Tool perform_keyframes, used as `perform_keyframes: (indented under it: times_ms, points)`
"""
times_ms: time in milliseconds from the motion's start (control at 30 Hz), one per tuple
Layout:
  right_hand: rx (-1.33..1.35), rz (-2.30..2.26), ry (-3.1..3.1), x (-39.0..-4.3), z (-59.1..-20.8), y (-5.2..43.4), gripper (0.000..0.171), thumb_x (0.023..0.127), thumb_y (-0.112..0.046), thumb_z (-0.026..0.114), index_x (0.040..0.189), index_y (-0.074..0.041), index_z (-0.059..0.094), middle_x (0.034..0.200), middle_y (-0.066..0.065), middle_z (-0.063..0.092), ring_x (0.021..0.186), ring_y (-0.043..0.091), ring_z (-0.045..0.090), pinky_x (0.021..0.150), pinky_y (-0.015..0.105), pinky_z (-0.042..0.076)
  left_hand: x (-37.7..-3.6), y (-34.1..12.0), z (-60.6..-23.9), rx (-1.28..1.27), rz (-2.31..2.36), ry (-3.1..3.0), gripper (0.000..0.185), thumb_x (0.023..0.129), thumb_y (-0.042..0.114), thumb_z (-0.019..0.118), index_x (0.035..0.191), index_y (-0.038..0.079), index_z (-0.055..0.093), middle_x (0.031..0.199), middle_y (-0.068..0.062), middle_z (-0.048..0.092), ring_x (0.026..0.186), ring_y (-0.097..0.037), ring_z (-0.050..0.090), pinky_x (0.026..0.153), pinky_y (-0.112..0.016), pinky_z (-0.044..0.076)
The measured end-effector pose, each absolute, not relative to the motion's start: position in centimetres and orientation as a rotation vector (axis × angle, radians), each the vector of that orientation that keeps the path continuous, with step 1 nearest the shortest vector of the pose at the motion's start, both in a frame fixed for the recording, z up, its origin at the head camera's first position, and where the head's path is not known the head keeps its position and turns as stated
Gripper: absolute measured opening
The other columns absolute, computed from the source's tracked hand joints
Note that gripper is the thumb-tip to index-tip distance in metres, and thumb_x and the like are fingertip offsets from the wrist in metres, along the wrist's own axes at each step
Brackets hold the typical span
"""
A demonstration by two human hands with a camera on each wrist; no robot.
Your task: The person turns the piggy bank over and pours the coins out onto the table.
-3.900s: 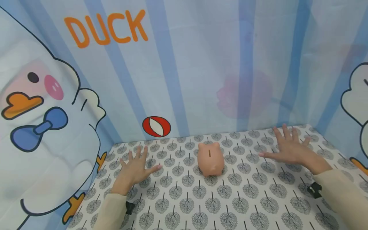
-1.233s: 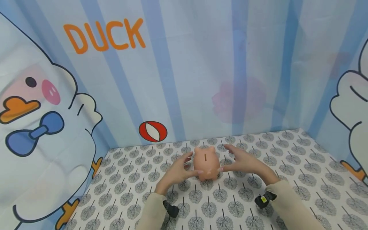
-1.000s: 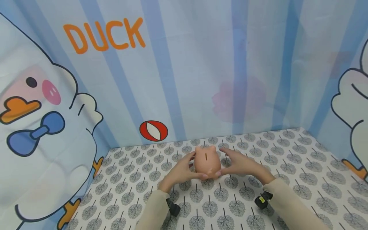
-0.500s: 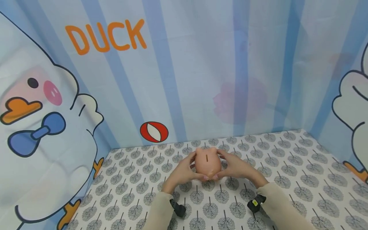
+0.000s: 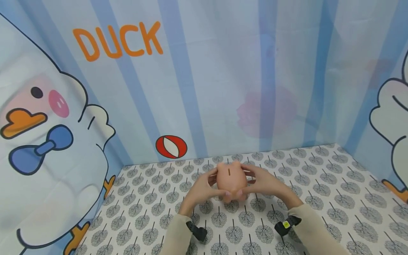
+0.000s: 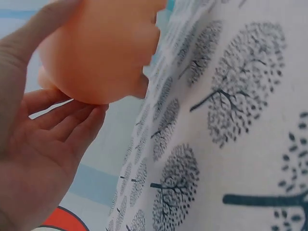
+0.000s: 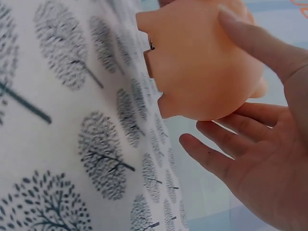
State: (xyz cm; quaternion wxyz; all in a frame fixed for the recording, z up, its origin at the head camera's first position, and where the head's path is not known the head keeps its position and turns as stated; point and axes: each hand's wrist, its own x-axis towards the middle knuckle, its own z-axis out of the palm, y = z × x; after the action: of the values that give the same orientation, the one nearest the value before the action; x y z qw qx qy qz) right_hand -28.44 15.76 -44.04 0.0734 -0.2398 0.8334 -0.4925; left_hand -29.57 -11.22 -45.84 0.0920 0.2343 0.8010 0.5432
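Note:
A peach-coloured piggy bank (image 5: 232, 179) with a coin slot on its back stands upright between both hands over the patterned cloth. Its slot and ears show in the head view. My left hand (image 5: 204, 189) grips its left side, with the thumb across the near end and the fingers along the flank. From the other side my right hand (image 5: 262, 182) holds it in the same way, the two thumb tips close together. In the right wrist view the stubby feet of the piggy bank (image 7: 202, 62) face the cloth, and it seems raised slightly off it.
White cloth (image 5: 143, 202) printed with grey trees covers the table. A blue striped curtain (image 5: 223, 71) with duck drawings and a red ball print (image 5: 171, 146) hangs behind and at the sides. Black wrist cameras sit on both wrists.
Both hands came in from wide apart, spread over the cloth, and closed on the piggy bank's sides. Since half a second ago it looks slightly larger and higher, as if lifted a little.

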Motion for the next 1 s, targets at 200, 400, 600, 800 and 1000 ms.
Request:
perform_keyframes:
  times_ms: [200, 400, 600, 800, 1000]
  points:
    - [-0.719, -1.55, 2.424, -28.0, -43.1, 16.1, 0.101, 0.086, -0.034, 0.089, 0.165, -0.007, 0.032, 0.168, 0.02, 0.038, 0.152, 0.045, 0.044, 0.118, 0.048, 0.053, -29.3, -11.3, -45.3, 0.701, 1.666, 2.311, 0.088, 0.084, 0.034, 0.091, 0.159, 0.027, 0.047, 0.16, -0.002, 0.054, 0.144, -0.03, 0.057, 0.118, -0.04, 0.054]
    - [-0.697, -1.573, 2.389, -27.2, -42.9, 16.3, 0.092, 0.09, -0.033, 0.085, 0.164, -0.008, 0.035, 0.161, 0.021, 0.048, 0.142, 0.043, 0.056, 0.112, 0.046, 0.058, -29.1, -11.1, -45.2, 0.73, 1.663, 2.299, 0.077, 0.088, 0.034, 0.087, 0.156, 0.02, 0.052, 0.153, -0.01, 0.061, 0.136, -0.032, 0.064, 0.11, -0.036, 0.06]
    - [-0.638, -1.617, 2.367, -26.8, -43.0, 16.3, 0.085, 0.091, -0.034, 0.083, 0.161, -0.01, 0.041, 0.152, 0.019, 0.058, 0.131, 0.036, 0.066, 0.105, 0.043, 0.062, -28.7, -10.9, -45.0, 0.726, 1.614, 2.36, 0.074, 0.091, 0.04, 0.083, 0.155, 0.016, 0.054, 0.145, -0.011, 0.067, 0.127, -0.029, 0.07, 0.1, -0.03, 0.063]
    - [-0.588, -1.623, 2.397, -26.6, -43.3, 16.2, 0.081, 0.091, -0.037, 0.083, 0.159, -0.011, 0.046, 0.149, 0.018, 0.061, 0.126, 0.031, 0.069, 0.101, 0.041, 0.063, -28.4, -10.9, -44.9, 0.782, 1.585, 2.364, 0.071, 0.095, 0.047, 0.077, 0.155, 0.018, 0.054, 0.14, -0.009, 0.07, 0.123, -0.026, 0.071, 0.098, -0.028, 0.063]
    - [-0.544, -1.66, 2.444, -26.6, -43.1, 16.1, 0.074, 0.091, -0.037, 0.083, 0.152, -0.008, 0.055, 0.145, 0.018, 0.065, 0.12, 0.03, 0.073, 0.103, 0.045, 0.063, -28.1, -10.7, -44.7, 0.722, 1.579, 2.42, 0.074, 0.1, 0.049, 0.071, 0.16, 0.015, 0.046, 0.148, -0.011, 0.065, 0.13, -0.031, 0.067, 0.108, -0.04, 0.06]
